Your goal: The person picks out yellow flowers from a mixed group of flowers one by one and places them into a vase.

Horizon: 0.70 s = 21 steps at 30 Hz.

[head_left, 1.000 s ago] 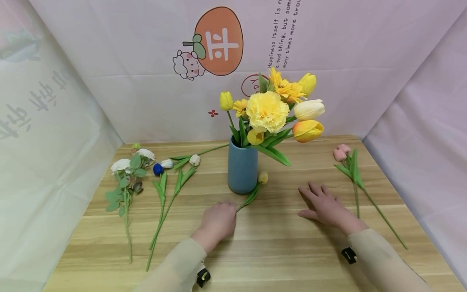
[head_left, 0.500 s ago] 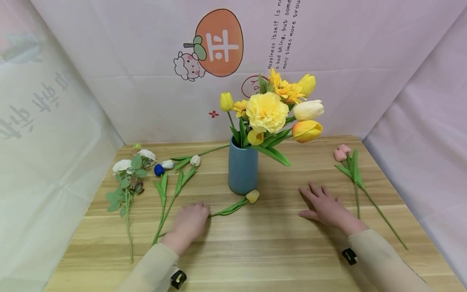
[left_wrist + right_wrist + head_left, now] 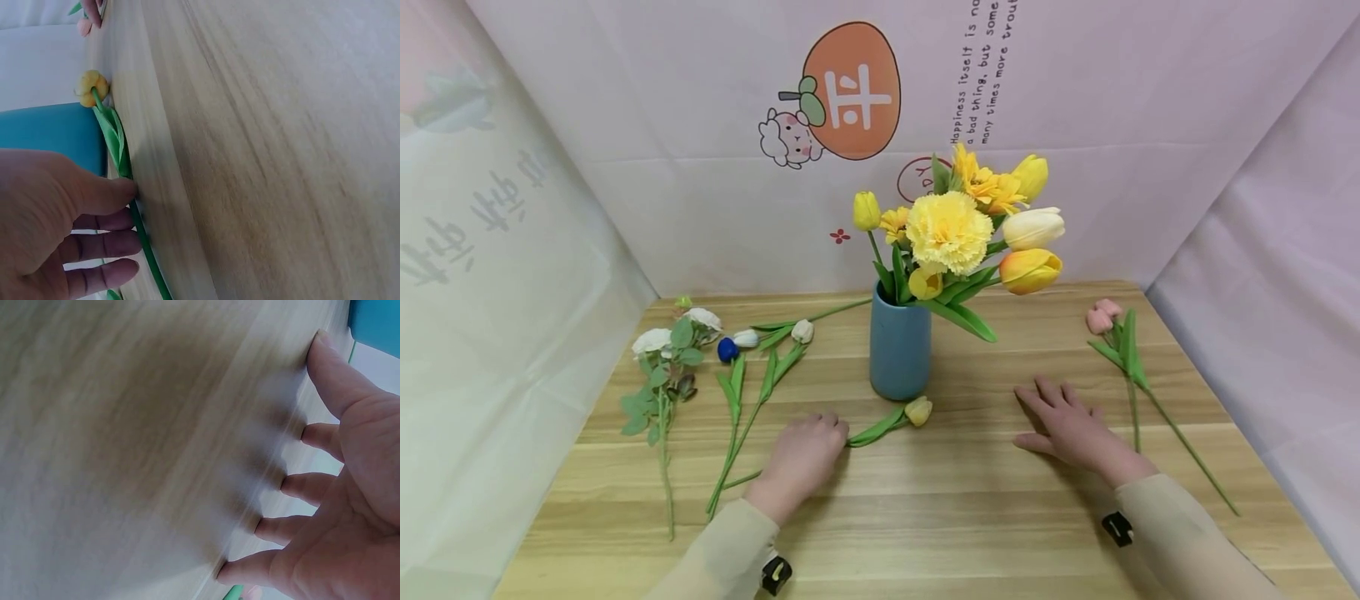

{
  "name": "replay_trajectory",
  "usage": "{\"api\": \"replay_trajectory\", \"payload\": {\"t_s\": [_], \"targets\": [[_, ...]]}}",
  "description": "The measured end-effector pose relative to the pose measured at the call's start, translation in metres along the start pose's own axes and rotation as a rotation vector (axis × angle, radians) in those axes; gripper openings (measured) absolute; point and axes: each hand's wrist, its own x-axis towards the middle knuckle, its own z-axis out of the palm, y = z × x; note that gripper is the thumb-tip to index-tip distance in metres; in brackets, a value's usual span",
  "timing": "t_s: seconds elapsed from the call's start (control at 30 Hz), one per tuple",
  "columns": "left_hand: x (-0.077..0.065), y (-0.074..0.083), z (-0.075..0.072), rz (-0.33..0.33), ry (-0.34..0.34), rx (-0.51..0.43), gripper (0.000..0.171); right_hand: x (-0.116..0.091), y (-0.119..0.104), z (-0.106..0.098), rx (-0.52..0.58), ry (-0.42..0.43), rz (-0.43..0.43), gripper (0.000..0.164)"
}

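My left hand (image 3: 805,454) is low over the table, its thumb and fingertips at the stem of a pale yellow tulip (image 3: 918,411). In the left wrist view the thumb tip overlaps the green stem (image 3: 145,240) just below the leaves, with the fingers bent behind it in a loose pinch. The tulip lies in front of a blue vase (image 3: 900,350), its bud pointing right. My right hand (image 3: 1067,425) rests on the table right of the vase; in the right wrist view its spread fingertips touch the wood, and it holds nothing.
Yellow and cream flowers (image 3: 950,232) fill the vase and lean right. White roses (image 3: 652,341), a blue tulip (image 3: 727,349) and a white tulip (image 3: 802,332) lie at the left. Pink tulips (image 3: 1100,319) lie at the right. Fabric walls (image 3: 715,217) enclose the table.
The left hand drew the tulip left and toward the person, away from the vase's base, then slid a little right along its stem. The right hand stayed still.
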Motion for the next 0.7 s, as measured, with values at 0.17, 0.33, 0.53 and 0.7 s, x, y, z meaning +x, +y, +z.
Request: {"api": "replay_trajectory", "payload": {"t_s": [0.17,0.33,0.53,0.7], "targets": [[0.000,-0.001,0.003,0.017,0.009,0.009,0.008,0.000,0.000,0.001,-0.004,0.006,0.000,0.076],[-0.004,-0.004,0.001,0.027,0.025,-0.010,0.010,0.000,0.000,0.001,0.000,0.007,0.000,0.077],[-0.008,-0.010,-0.008,0.035,0.089,-0.042,0.006,0.000,0.000,0.000,0.010,0.000,0.004,0.077],[-0.007,-0.016,-0.018,0.029,0.214,-0.072,0.007,0.000,0.000,0.000,0.017,-0.004,0.008,0.078]]}}
